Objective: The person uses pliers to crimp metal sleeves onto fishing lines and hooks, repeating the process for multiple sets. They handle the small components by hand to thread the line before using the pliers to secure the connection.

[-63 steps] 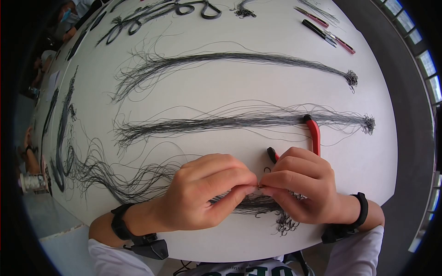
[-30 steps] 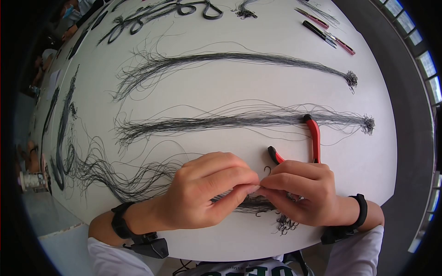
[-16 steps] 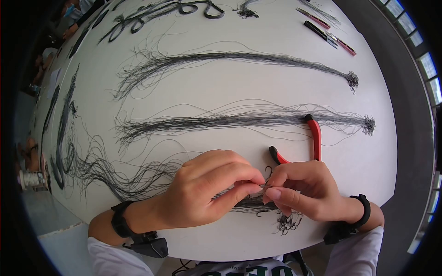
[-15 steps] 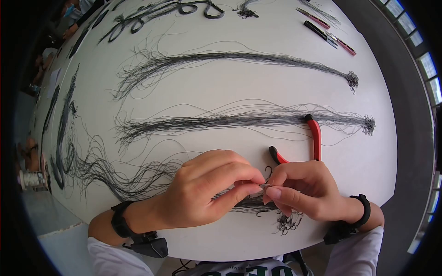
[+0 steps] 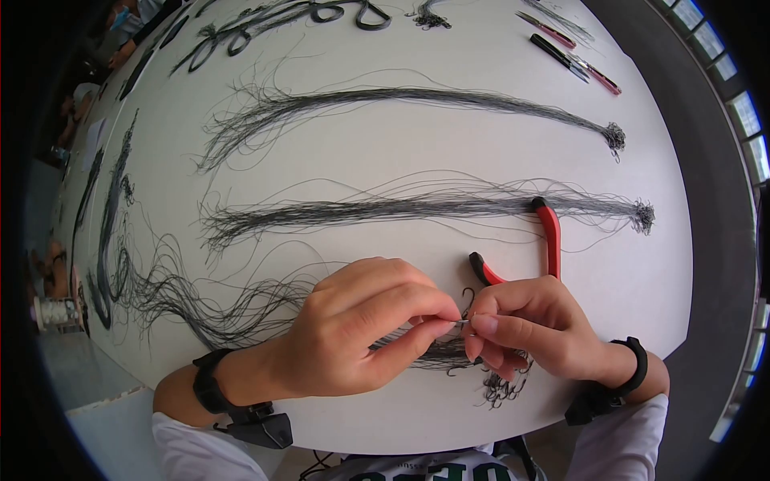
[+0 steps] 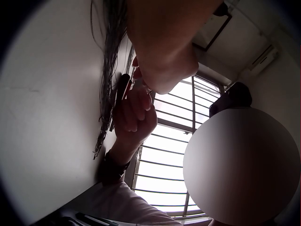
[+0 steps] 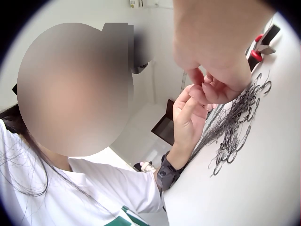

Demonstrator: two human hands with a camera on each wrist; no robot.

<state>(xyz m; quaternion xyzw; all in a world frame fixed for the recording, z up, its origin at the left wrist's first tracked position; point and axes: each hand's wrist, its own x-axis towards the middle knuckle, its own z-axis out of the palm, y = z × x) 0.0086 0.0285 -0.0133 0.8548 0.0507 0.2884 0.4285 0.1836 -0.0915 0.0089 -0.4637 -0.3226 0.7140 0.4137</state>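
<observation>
Over the near bundle of dark fishing lines, my left hand pinches a small thin shiny piece between thumb and forefinger. From the other side my right hand pinches the same piece, its lower fingers loosely curled. Only a short bit of the piece shows; the fingertips hide the rest. A dark fish hook appears just above the fingertips. Below my right hand lies a cluster of fish hooks at the bundle's end. In the right wrist view these hooks lie on the white tabletop, beneath the meeting fingertips.
Red-handled pliers lie just beyond my right hand, across the middle line bundle. Another hooked bundle lies farther back. Cutters are at the back right. Coiled line lies far back, and a spool is at left.
My right hand has turned, its thumb now facing up and its fingers curled lower, and shifted slightly right. The shiny piece now shows between the fingertips. My left hand stays nearly still.
</observation>
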